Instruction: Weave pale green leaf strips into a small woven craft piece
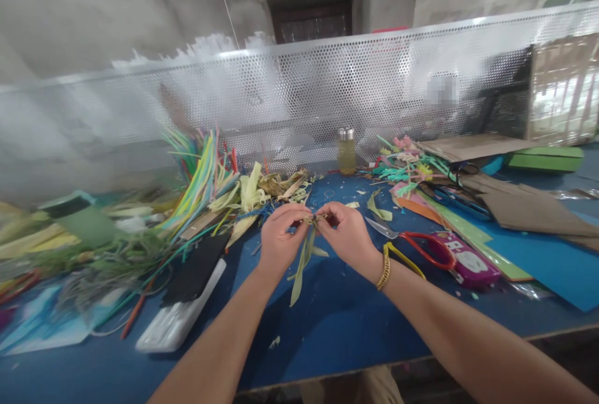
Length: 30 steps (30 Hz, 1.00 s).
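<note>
My left hand (pixel 279 235) and my right hand (pixel 346 232) meet above the blue table (pixel 337 323), fingers pinched on a small bundle of pale green leaf strips (pixel 304 254). The strips hang down between the hands toward the tabletop. A gold bracelet sits on my right wrist. Red-handled scissors (pixel 412 243) lie just right of my right hand, blades pointing toward it.
A heap of coloured strips and straws (pixel 201 186) lies left, with a black-and-white flat case (pixel 187 298) beside it. A small jar (pixel 347 151) stands at the back. Paper flowers (pixel 407 164), coloured sheets and brown paper (pixel 515 204) lie right. A perforated metal screen (pixel 327 98) borders the table.
</note>
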Each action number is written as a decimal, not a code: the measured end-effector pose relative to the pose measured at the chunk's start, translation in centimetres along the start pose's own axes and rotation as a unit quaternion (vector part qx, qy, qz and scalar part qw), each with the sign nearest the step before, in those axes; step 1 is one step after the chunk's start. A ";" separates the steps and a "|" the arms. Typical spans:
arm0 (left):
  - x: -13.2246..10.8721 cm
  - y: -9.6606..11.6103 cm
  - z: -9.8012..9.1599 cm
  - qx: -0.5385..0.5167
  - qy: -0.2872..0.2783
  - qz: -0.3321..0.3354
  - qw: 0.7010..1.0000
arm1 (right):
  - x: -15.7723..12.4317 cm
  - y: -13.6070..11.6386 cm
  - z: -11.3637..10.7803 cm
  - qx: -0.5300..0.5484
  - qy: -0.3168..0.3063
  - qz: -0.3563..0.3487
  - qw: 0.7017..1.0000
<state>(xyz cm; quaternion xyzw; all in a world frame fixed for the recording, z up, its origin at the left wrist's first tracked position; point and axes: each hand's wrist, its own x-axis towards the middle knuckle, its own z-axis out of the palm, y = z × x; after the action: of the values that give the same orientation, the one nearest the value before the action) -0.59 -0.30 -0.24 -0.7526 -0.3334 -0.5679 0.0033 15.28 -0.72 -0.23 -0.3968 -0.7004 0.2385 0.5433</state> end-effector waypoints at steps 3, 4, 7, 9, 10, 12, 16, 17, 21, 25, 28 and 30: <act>0.0 0.3 0.0 0.003 0.007 0.000 1.000 | 0.0 -0.1 0.1 -0.013 0.021 -0.010 1.000; 0.0 0.3 0.0 0.004 0.011 0.001 1.000 | 0.0 -0.2 0.1 0.002 0.018 -0.010 1.000; 0.1 0.4 -0.1 0.009 0.022 0.010 1.000 | 0.0 -0.4 0.0 0.064 -0.005 -0.009 0.998; 0.1 0.3 -0.3 0.017 0.028 0.019 0.999 | -0.1 -0.4 -0.1 0.080 -0.019 -0.016 0.996; 0.1 0.2 -0.3 0.022 0.030 0.024 0.999 | -0.1 -0.5 -0.1 0.081 -0.023 -0.020 0.996; 0.0 0.1 -0.4 0.030 0.033 0.034 0.998 | -0.1 -0.6 -0.2 0.081 -0.030 -0.022 0.996; -0.1 0.2 -0.5 0.027 0.028 0.057 0.998 | -0.1 -0.8 -0.2 0.056 -0.010 -0.027 0.998; -0.1 0.2 -0.4 0.025 0.030 0.062 0.997 | -0.1 -0.9 -0.2 0.046 0.000 -0.032 0.998; -0.1 0.7 -0.5 0.044 0.052 0.067 0.995 | -0.3 -1.3 -0.2 0.025 0.020 -0.045 0.998; 0.0 1.3 -0.7 0.070 0.052 0.065 0.994 | -0.6 -1.9 -0.7 0.038 0.013 -0.074 0.996; 0.0 1.5 -0.8 0.074 0.037 0.060 0.995 | -0.6 -2.2 -1.0 0.020 0.022 -0.143 0.989; 0.0 1.6 -0.8 0.068 0.033 0.048 0.996 | -0.7 -2.2 -1.0 0.011 0.020 -0.173 0.985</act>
<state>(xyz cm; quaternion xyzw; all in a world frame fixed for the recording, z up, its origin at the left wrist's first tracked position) -0.44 -1.85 0.65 -0.7464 -0.3346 -0.5677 0.0929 15.62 -2.68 1.34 -0.2679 -0.7446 0.1404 0.5951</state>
